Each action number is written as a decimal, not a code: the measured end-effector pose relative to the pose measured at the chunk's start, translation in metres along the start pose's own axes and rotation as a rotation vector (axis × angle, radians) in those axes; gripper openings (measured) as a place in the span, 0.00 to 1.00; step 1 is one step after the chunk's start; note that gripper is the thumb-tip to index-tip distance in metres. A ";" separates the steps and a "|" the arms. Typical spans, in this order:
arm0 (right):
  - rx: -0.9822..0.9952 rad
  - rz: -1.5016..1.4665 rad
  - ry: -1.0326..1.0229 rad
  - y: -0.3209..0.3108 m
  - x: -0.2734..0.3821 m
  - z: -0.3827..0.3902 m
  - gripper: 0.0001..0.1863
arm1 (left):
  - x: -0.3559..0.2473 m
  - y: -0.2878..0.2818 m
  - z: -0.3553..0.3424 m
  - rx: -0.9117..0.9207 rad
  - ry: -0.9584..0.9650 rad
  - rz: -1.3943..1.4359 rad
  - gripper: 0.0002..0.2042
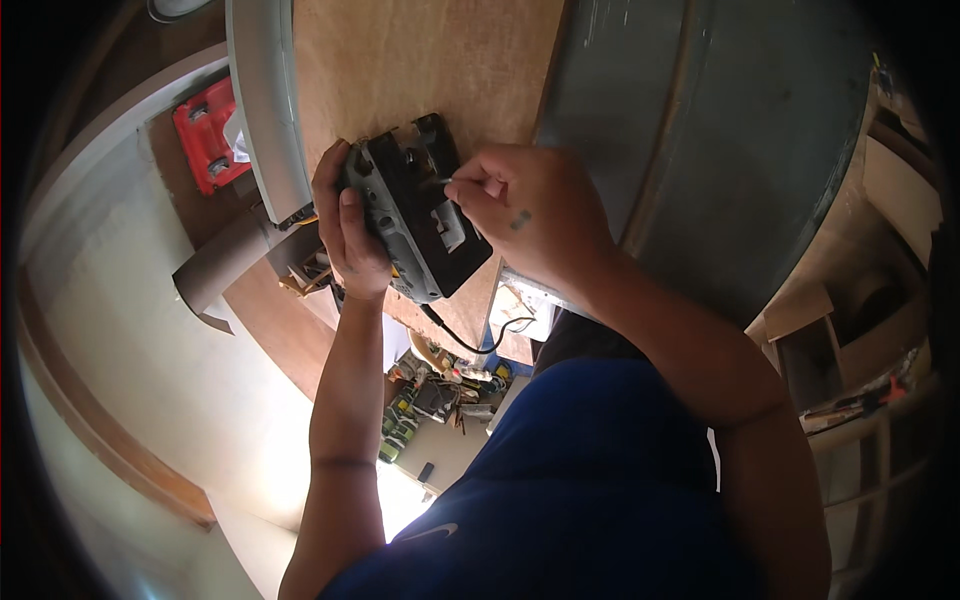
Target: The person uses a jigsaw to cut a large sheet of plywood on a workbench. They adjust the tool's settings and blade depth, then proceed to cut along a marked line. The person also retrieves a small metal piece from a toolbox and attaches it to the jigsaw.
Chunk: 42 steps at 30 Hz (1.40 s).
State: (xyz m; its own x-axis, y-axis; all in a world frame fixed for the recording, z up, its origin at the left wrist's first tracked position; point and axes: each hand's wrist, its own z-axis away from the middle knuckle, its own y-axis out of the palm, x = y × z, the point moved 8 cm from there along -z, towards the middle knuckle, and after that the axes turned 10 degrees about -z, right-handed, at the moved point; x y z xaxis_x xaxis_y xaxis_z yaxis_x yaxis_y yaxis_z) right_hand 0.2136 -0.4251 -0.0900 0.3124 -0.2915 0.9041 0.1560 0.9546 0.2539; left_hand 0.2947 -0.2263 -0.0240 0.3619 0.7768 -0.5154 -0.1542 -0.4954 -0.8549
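1. Over the wooden tabletop [430, 60], a black and grey power tool [398, 225] is turned so its flat black plate [432, 240] shows.
2. The left hand [352, 228] curls around the tool's side and holds it.
3. The right hand [548, 198] pinches a small thin thing [446, 181], finger and thumb close together, right by the plate.
4. A black cord [465, 344] bends away from the tool's near end.

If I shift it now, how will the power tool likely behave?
The power tool is thick-bodied, so probably heavy for its size. Its broad, flat plate suggests stiffness. The cord hangs in a loose curve, so it's likely floppy and could drag.
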 end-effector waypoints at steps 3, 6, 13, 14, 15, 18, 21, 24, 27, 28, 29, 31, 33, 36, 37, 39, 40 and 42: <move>0.025 -0.003 0.045 0.002 -0.003 0.014 0.07 | 0.008 0.003 0.004 0.009 -0.062 0.096 0.27; 0.060 -0.006 0.091 0.011 -0.011 0.021 0.07 | 0.012 0.005 0.004 0.010 -0.061 0.119 0.28; 0.031 -0.008 0.059 0.013 -0.018 0.017 0.06 | 0.013 0.006 0.005 0.024 -0.055 0.111 0.29; 0.023 -0.005 0.050 0.013 -0.017 0.018 0.06 | 0.013 0.006 0.005 0.021 -0.045 0.105 0.29; 0.020 0.003 0.026 0.013 -0.016 0.019 0.05 | 0.013 0.005 0.006 0.020 -0.044 0.094 0.29; 0.011 0.037 -0.031 0.015 -0.012 0.020 0.05 | 0.012 0.004 0.005 0.017 -0.018 0.051 0.29; -0.006 0.088 -0.057 0.016 -0.010 0.017 0.05 | 0.011 0.006 0.000 0.018 0.027 0.027 0.29; 0.008 0.113 -0.066 0.020 -0.007 0.017 0.05 | 0.009 0.004 0.004 0.012 0.010 0.033 0.29; 0.007 0.098 -0.039 0.021 -0.008 0.015 0.05 | 0.009 0.003 0.004 0.006 0.032 0.015 0.30; -0.009 0.082 -0.033 0.020 -0.008 0.015 0.06 | 0.009 0.003 0.003 0.003 0.029 0.021 0.29; -0.024 0.067 -0.027 0.019 -0.007 0.014 0.06 | 0.009 0.004 0.002 0.000 0.027 0.026 0.29; 0.019 0.013 0.067 0.021 -0.009 0.013 0.07 | 0.008 0.004 0.001 0.004 0.033 0.035 0.29; 0.050 -0.022 0.133 0.023 -0.013 0.015 0.07 | 0.008 0.004 0.001 0.005 0.026 0.044 0.29; 0.050 -0.023 0.114 0.025 -0.017 0.020 0.07 | 0.008 0.003 0.002 0.002 0.011 0.048 0.29; 0.026 -0.012 0.056 0.026 -0.017 0.024 0.07 | 0.008 0.003 0.002 0.004 0.016 0.043 0.29; -0.020 0.001 -0.045 0.027 -0.016 0.031 0.07 | 0.010 0.004 0.003 0.001 0.003 0.073 0.28; -0.043 -0.002 -0.087 0.028 -0.016 0.034 0.07 | 0.012 0.004 0.004 -0.001 -0.016 0.104 0.28; -0.066 -0.012 -0.142 0.029 -0.012 0.039 0.10 | 0.015 0.005 0.005 -0.003 -0.040 0.142 0.28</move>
State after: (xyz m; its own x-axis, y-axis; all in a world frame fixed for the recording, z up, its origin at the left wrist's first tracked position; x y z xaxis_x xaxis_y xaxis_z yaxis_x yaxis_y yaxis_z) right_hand 0.1780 -0.3918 -0.0807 0.1748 -0.2869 0.9419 0.2219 0.9435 0.2462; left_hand 0.2944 -0.2157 -0.0365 0.2996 0.7134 -0.6335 -0.1982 -0.6030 -0.7727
